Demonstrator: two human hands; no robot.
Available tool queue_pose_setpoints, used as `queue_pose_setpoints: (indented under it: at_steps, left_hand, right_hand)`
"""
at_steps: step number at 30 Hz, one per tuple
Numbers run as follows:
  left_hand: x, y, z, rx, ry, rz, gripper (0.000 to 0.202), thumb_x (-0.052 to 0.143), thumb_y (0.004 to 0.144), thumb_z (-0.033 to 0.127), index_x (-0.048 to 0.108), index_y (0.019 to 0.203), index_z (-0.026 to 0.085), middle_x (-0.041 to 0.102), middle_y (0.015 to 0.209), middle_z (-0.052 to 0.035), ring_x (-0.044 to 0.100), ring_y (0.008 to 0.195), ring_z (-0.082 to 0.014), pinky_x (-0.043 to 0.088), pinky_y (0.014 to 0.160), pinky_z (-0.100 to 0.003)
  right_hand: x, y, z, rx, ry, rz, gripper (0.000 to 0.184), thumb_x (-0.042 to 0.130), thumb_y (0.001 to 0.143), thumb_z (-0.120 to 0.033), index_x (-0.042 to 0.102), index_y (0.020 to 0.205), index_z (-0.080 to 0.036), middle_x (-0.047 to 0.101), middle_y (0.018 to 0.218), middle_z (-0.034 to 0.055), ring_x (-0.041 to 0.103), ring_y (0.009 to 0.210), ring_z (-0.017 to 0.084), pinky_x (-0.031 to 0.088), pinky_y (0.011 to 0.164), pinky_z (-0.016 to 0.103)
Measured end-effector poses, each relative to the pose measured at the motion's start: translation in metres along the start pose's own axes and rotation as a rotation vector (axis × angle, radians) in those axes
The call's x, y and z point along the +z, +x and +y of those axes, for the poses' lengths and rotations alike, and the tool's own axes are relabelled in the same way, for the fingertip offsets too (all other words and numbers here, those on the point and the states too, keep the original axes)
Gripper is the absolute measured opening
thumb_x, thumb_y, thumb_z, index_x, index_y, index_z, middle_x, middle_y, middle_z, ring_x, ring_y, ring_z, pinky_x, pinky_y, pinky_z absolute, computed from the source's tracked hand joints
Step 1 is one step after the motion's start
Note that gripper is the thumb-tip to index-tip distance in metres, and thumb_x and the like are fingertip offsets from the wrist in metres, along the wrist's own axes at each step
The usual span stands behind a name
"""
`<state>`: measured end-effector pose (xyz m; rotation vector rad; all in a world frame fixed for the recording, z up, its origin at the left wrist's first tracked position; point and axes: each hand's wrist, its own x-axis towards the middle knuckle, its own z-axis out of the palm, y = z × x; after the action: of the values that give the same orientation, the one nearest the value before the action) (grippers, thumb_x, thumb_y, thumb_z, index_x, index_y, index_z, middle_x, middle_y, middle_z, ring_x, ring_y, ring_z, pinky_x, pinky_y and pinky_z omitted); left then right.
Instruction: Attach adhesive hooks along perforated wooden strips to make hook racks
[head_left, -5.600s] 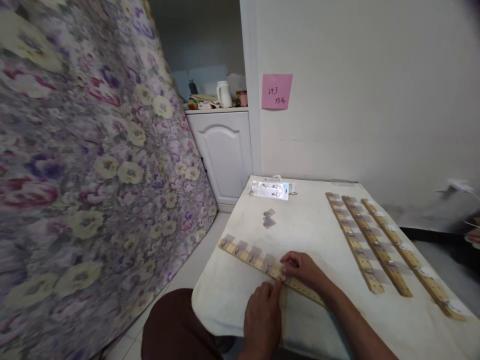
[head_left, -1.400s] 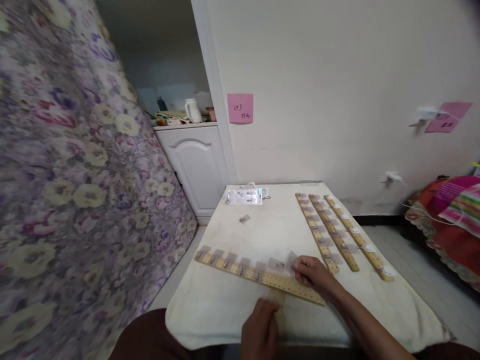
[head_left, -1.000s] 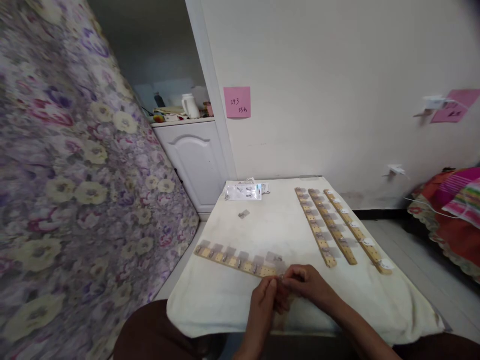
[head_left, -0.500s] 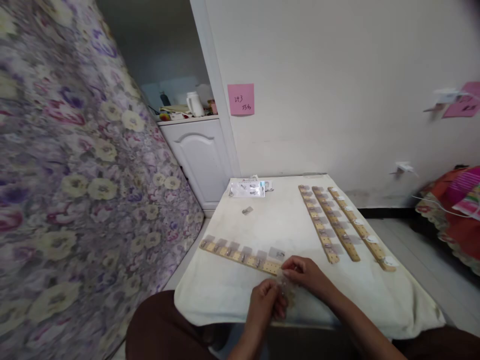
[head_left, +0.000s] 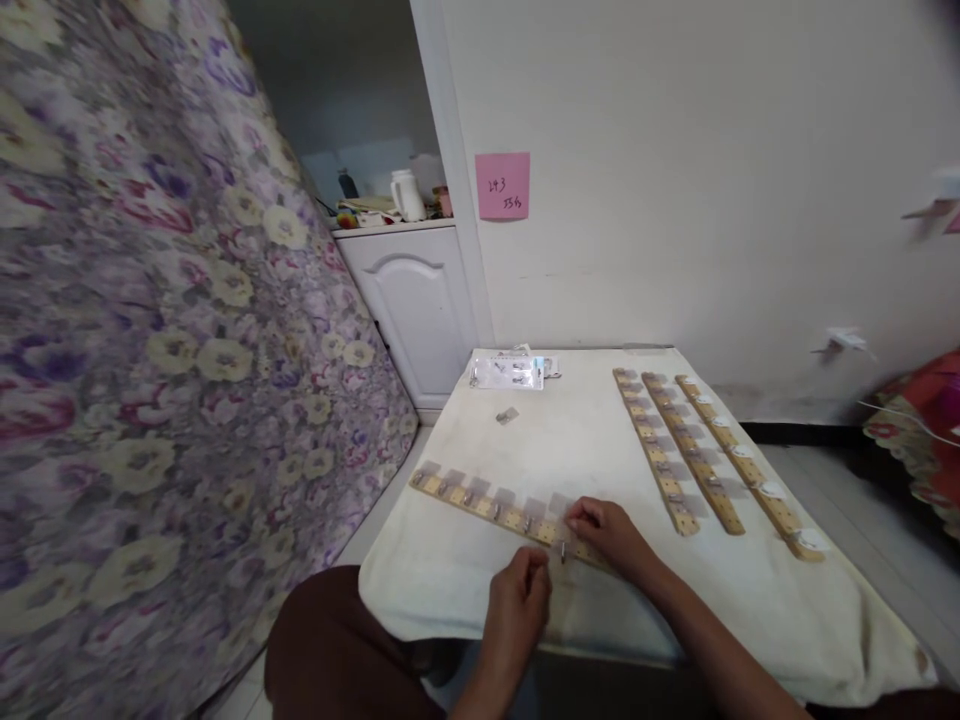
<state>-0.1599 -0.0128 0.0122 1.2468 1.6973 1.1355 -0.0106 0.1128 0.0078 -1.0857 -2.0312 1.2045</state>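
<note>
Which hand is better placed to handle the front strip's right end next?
Right hand, likely: it is at that end of the strip; the left hand is nearer the front edge of the table.

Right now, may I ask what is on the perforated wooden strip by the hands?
Translucent squares with silvery metal pieces line the left of the strip; the right hand hides its right end.

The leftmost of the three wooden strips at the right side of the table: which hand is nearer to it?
Right. The right hand is left of the near end of the leftmost strip, apart from it; the left hand is farther left.
</note>
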Motion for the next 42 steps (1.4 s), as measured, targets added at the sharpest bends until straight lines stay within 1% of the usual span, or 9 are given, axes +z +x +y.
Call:
queue_pose_setpoints:
  at_steps: [2, 4, 10, 14, 19, 25, 33, 37, 42]
  left_hand:
    - [-0.002, -0.003, 0.002, 0.083, 0.135, 0.014, 0.015, 0.044, 0.083, 0.026, 0.058, 0.082, 0.02, 0.056, 0.063, 0.0035, 0.052, 0.061, -0.0128, 0.035, 0.057, -0.022]
    - [-0.002, -0.005, 0.005, 0.137, 0.211, 0.005, 0.018, 0.042, 0.084, 0.023, 0.059, 0.082, 0.02, 0.059, 0.069, 0.0011, 0.054, 0.067, -0.0146, 0.037, 0.062, -0.023]
    - [0.001, -0.005, 0.002, 0.18, 0.288, 0.001, 0.019, 0.04, 0.086, 0.021, 0.059, 0.082, 0.02, 0.062, 0.074, -0.0012, 0.058, 0.072, -0.016, 0.041, 0.065, -0.024]
    - [0.002, -0.004, -0.004, 0.275, 0.311, 0.017, 0.021, 0.04, 0.088, 0.022, 0.06, 0.094, 0.02, 0.063, 0.085, -0.0036, 0.059, 0.079, -0.0162, 0.045, 0.071, -0.026]
    - [0.005, -0.002, -0.014, 0.367, 0.34, 0.012, 0.028, 0.036, 0.091, 0.02, 0.053, 0.112, 0.022, 0.061, 0.097, -0.0062, 0.058, 0.091, -0.0168, 0.047, 0.081, -0.031]
    - [0.01, -0.002, -0.028, 0.466, 0.424, 0.002, 0.041, 0.035, 0.087, 0.011, 0.047, 0.125, 0.021, 0.058, 0.1, -0.0083, 0.056, 0.094, -0.0179, 0.049, 0.082, -0.032]
    - [0.01, -0.003, -0.025, 0.44, 0.56, -0.005, 0.052, 0.035, 0.081, 0.005, 0.044, 0.13, 0.023, 0.057, 0.101, -0.0076, 0.055, 0.094, -0.0179, 0.05, 0.082, -0.03]
    - [0.01, -0.003, -0.023, 0.441, 0.599, 0.01, 0.049, 0.034, 0.083, 0.006, 0.045, 0.129, 0.019, 0.057, 0.101, -0.01, 0.054, 0.096, -0.0199, 0.049, 0.083, -0.035]
    - [0.011, -0.003, -0.023, 0.454, 0.64, 0.014, 0.05, 0.035, 0.081, 0.004, 0.045, 0.128, 0.017, 0.057, 0.098, -0.009, 0.051, 0.093, -0.0204, 0.048, 0.082, -0.037]
  right_hand:
    - [0.001, 0.003, 0.004, 0.004, -0.022, 0.004, 0.016, 0.052, 0.076, -0.029, 0.063, 0.072, -0.018, 0.058, 0.06, -0.0009, 0.051, 0.06, 0.015, 0.035, 0.057, 0.024]
    - [0.002, 0.005, 0.007, 0.018, -0.035, 0.02, 0.016, 0.051, 0.076, -0.029, 0.062, 0.072, -0.019, 0.058, 0.061, -0.001, 0.051, 0.061, 0.015, 0.035, 0.057, 0.024]
    - [-0.001, 0.006, 0.009, 0.073, -0.063, 0.076, 0.014, 0.05, 0.076, -0.029, 0.058, 0.069, -0.019, 0.058, 0.062, -0.0008, 0.051, 0.062, 0.015, 0.036, 0.058, 0.025]
    - [-0.002, 0.006, 0.004, 0.067, -0.016, 0.074, 0.017, 0.048, 0.077, -0.029, 0.056, 0.066, -0.019, 0.058, 0.06, -0.0008, 0.051, 0.061, 0.015, 0.037, 0.058, 0.025]
    - [0.0, 0.007, 0.004, 0.047, 0.013, 0.053, 0.019, 0.048, 0.078, -0.031, 0.058, 0.067, -0.019, 0.058, 0.061, -0.0006, 0.051, 0.062, 0.016, 0.037, 0.058, 0.024]
    - [0.004, 0.007, 0.008, 0.074, -0.059, 0.078, 0.017, 0.05, 0.077, -0.03, 0.061, 0.07, -0.02, 0.061, 0.064, 0.0003, 0.054, 0.064, 0.017, 0.037, 0.061, 0.026]
    - [0.008, 0.006, 0.005, 0.136, -0.099, 0.126, 0.018, 0.05, 0.076, -0.031, 0.06, 0.067, -0.021, 0.063, 0.064, 0.0009, 0.055, 0.064, 0.017, 0.037, 0.06, 0.026]
    - [0.009, 0.007, 0.005, 0.142, -0.109, 0.113, 0.019, 0.05, 0.077, -0.033, 0.06, 0.067, -0.02, 0.064, 0.065, 0.0013, 0.056, 0.065, 0.017, 0.037, 0.06, 0.025]
    - [0.008, 0.006, 0.001, 0.158, -0.172, 0.109, 0.02, 0.048, 0.077, -0.032, 0.06, 0.066, -0.02, 0.065, 0.066, 0.0008, 0.057, 0.065, 0.017, 0.037, 0.061, 0.025]
